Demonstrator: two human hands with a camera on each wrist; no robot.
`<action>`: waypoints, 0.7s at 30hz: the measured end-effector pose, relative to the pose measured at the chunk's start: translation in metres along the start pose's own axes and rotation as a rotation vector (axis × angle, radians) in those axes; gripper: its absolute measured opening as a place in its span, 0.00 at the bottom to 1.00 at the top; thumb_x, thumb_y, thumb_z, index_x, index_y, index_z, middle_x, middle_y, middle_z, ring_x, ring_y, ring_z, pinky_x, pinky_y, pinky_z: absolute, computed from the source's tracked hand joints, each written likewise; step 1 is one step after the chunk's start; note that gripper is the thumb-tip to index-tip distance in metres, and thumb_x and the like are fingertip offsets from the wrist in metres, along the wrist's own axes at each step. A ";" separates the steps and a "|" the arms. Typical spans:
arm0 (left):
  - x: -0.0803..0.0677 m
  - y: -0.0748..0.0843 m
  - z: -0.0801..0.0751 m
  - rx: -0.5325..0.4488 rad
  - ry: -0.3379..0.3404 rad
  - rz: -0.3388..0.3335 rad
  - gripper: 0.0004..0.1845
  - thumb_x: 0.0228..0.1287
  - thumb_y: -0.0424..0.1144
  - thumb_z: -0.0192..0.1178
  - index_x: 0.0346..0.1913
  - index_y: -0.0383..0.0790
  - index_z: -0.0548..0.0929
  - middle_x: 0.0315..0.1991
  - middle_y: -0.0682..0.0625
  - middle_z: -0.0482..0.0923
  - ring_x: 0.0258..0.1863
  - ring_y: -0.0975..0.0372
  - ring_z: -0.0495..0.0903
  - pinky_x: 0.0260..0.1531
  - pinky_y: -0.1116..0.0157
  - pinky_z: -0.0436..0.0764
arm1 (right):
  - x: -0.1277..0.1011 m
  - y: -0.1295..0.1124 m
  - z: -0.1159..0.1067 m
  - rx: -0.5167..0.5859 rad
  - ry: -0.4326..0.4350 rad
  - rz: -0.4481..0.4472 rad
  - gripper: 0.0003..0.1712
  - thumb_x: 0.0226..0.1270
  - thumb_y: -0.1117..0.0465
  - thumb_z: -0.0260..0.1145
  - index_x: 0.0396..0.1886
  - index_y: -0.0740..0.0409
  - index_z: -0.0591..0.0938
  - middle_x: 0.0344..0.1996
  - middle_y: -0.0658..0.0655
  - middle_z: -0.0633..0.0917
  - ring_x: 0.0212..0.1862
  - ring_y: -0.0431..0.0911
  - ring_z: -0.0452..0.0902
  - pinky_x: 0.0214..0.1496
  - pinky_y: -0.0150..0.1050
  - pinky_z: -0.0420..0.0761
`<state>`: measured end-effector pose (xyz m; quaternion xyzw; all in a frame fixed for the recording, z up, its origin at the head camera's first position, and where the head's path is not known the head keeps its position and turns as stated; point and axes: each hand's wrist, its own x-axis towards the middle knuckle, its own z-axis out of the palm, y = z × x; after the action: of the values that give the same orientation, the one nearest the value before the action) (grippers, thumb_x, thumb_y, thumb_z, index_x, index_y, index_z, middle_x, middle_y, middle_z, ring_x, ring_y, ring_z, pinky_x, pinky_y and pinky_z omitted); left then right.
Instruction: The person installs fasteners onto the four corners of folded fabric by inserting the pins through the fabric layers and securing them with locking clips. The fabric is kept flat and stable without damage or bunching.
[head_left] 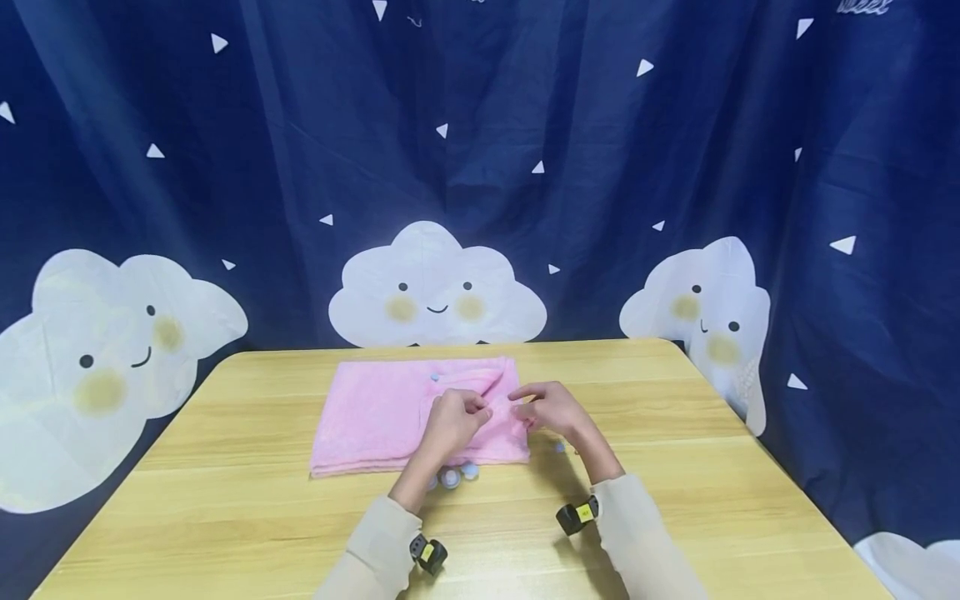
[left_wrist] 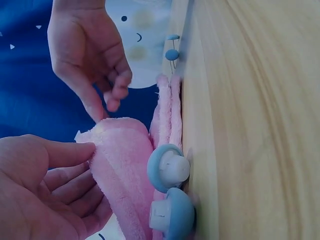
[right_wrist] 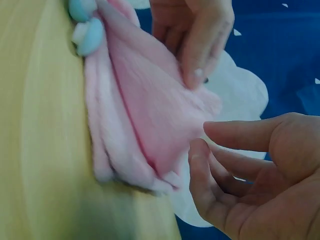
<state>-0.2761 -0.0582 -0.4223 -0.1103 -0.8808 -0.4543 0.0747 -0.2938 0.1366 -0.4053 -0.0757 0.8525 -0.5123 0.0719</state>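
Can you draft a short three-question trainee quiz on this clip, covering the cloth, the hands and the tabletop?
1. True or false: the folded pink fleece cloth lies on the pale wooden table.
2. Which hand pinches a raised fold of that cloth? A) left hand B) right hand C) neither
3. Fill in: the round knobs at the cloth's near edge are coloured light ____.

Key
1. True.
2. A: the left hand pinches the fold between thumb and fingers; the right hand hovers beside it with fingers loose, and no grip by it shows in the right wrist view.
3. Blue, with white middles.
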 end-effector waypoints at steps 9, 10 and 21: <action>0.000 0.001 -0.002 -0.015 0.014 -0.017 0.04 0.61 0.34 0.69 0.37 0.38 0.90 0.35 0.46 0.90 0.35 0.57 0.86 0.40 0.58 0.84 | -0.002 0.008 -0.026 -0.198 0.042 0.074 0.08 0.68 0.63 0.67 0.35 0.67 0.84 0.23 0.62 0.85 0.24 0.47 0.78 0.30 0.38 0.79; 0.000 0.001 -0.002 -0.016 0.014 -0.020 0.04 0.61 0.34 0.69 0.37 0.38 0.90 0.35 0.46 0.90 0.35 0.57 0.86 0.40 0.58 0.84 | -0.003 0.009 -0.029 -0.241 0.047 0.080 0.09 0.68 0.62 0.67 0.34 0.66 0.84 0.23 0.62 0.85 0.23 0.48 0.78 0.30 0.38 0.78; 0.001 -0.001 -0.003 -0.008 0.028 -0.011 0.03 0.61 0.34 0.69 0.36 0.39 0.90 0.33 0.47 0.90 0.34 0.58 0.85 0.39 0.59 0.83 | -0.006 0.029 -0.046 -0.510 0.070 0.182 0.21 0.59 0.61 0.70 0.13 0.53 0.70 0.12 0.47 0.68 0.18 0.41 0.60 0.22 0.32 0.64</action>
<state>-0.2772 -0.0606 -0.4211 -0.0993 -0.8786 -0.4596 0.0842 -0.2992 0.1910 -0.4088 0.0034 0.9592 -0.2748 0.0670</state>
